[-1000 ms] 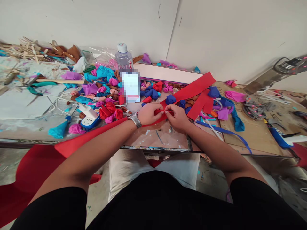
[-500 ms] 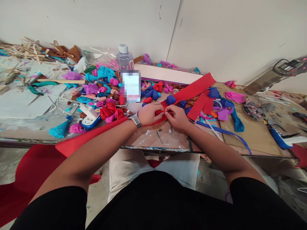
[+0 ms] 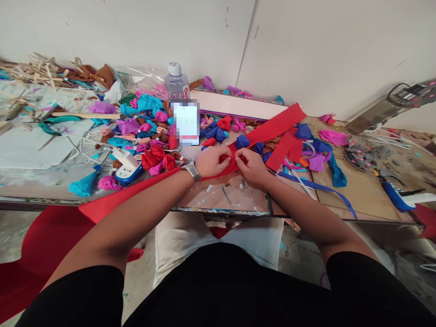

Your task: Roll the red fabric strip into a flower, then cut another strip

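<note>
A long strip of red crepe-like paper or cloth (image 3: 148, 185) runs from the left under my wrist to my fingers. My left hand (image 3: 213, 161), with a watch (image 3: 192, 170) on the wrist, is closed with its fingertips pinching the red strip. Facing it, my right hand (image 3: 251, 167) is also closed in a pinch at the strip's edge; its fingertips are partly hidden. A small gap lies between the two hands. Just beyond them is a folded dark blue piece (image 3: 242, 141), beside a wide red piece (image 3: 275, 125) stretching to the back right.
Rolled and crumpled coloured pieces cover the table's middle around a bright phone (image 3: 186, 125) and a bottle (image 3: 177, 84). A power strip (image 3: 129, 172) with a charger and pliers (image 3: 51, 125) sit at left. At right are cardboard (image 3: 354, 195) and a blue band (image 3: 320, 186).
My fingertips, which met at the red strip, have drawn slightly apart. The red surface between them looks flatter and more spread out. The surrounding things have stayed in place.
</note>
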{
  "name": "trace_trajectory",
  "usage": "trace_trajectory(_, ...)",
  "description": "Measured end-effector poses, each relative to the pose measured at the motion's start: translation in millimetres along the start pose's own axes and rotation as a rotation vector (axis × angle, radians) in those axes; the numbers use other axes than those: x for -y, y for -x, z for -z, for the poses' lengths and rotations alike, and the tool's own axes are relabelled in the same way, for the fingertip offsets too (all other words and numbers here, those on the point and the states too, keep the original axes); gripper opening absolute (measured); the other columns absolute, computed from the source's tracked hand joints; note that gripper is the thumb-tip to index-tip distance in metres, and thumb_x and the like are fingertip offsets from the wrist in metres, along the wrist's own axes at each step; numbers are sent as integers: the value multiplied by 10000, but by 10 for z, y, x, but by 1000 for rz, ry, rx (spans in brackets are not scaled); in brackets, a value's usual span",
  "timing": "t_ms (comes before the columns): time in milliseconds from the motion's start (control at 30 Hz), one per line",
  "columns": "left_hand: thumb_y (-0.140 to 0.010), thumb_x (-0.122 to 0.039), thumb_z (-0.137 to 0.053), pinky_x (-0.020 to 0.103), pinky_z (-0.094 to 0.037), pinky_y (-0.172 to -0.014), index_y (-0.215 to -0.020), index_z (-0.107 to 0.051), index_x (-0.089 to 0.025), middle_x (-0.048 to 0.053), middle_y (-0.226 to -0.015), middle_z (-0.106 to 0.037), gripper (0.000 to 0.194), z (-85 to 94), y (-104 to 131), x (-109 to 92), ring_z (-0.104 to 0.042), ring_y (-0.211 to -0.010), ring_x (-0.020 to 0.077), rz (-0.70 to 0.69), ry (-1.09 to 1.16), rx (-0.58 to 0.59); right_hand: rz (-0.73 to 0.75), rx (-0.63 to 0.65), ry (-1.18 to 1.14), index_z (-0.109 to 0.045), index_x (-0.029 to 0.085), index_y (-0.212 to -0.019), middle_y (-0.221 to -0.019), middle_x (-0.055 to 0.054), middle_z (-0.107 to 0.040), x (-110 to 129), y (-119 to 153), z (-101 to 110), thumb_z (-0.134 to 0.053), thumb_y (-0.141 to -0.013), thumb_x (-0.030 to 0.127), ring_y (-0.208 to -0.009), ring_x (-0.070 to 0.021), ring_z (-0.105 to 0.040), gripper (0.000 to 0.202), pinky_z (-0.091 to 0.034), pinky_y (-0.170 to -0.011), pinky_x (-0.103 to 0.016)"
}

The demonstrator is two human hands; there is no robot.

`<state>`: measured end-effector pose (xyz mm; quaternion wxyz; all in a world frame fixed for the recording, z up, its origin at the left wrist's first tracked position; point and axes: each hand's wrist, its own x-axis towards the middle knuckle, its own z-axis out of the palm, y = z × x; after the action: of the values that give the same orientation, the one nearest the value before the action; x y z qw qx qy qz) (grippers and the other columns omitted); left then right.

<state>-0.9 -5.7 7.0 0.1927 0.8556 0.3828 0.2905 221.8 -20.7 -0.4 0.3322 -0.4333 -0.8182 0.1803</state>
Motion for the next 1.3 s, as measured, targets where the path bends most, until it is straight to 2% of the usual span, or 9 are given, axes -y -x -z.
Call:
trace_trajectory(367,-914,-348,-566,347,-490,-781,-994,-717,-202,61,-942,-772,224,9,4,-9,-666,-826,218,17,-6,-4,9,-10,23,-687,214,-967,-921,-47,-740,-5,9,-10,-596,-985,317,-835,-210,-654,139,-472,-782,-334)
trace_trajectory(633,-830,-260,-584,335,-463,-717,-988,-730,-206,43,-880,-758,221,2,-2,28,-628,-731,202,74,-35,-28,6,-34,28,-669,214,-932,-902,-48,-725,11,11,5,-564,-979,283,-831,-212,-638,134,-467,-790,-339)
trace_trajectory(800,-900,-369,-575,342,-439,-713,-918,-747,-209,50,-812,-740,235,19,-1,0,-619,-721,208,87,-82,15,10,-30,24,-683,209,-948,-899,-44,-732,14,17,2,-582,-992,307,-823,-206,-657,147,-478,-791,-336)
trace_trajectory(900,-917,-397,-564,343,-414,-691,-862,-745,-208,53,-783,-735,268,37,0,-35,-618,-702,205,94,-87,31,23,-23,20,-709,208,-999,-968,-59,-770,8,17,-2,-603,-1000,338,-885,-220,-691,168,-506,-835,-349)
trace_trajectory(1100,-906,-352,-543,342,-376,-645,-828,-758,-210,37,-715,-718,269,61,1,-51,-583,-640,189,55,-56,63,48,-14,35,-761,221,-1038,-1044,-79,-814,-24,17,-15,-623,-1008,374,-961,-253,-733,208,-542,-894,-387)
trace_trajectory(1300,-844,-302,-557,337,-399,-639,-863,-790,-218,24,-722,-732,248,60,-6,-3,-600,-649,191,109,-5,74,56,-35,48,-790,237,-1069,-1067,-76,-828,-42,29,-20,-634,-1012,394,-992,-264,-753,228,-557,-930,-403)
